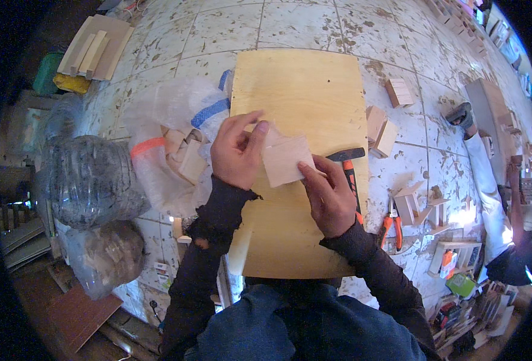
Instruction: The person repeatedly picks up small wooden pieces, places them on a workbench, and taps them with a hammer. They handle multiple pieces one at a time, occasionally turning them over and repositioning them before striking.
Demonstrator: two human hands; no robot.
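My right hand (331, 195) grips a small, flat, pale wood piece (287, 161) by its right edge, thumb on top. A second wood edge (273, 133) shows just behind it, close to my left thumb. My left hand (239, 150) is at the piece's left side, its fingers curled and the thumb near the index fingertip. Whatever it may pinch is too small or hidden to make out. Both hands are above a yellowish wooden board (296, 78). Beside my right hand lies a hammer (348, 157) with a black head and orange-and-black handle, partly covered by that hand.
Left of the board, a translucent sack (157, 111) holds wood offcuts (187, 159). Wrapped bundles (94, 180) stand farther left. Wood blocks (400, 92) and orange-handled pliers (391, 225) lie on the tiled floor at right. Another person's leg (485, 186) stretches along the far right.
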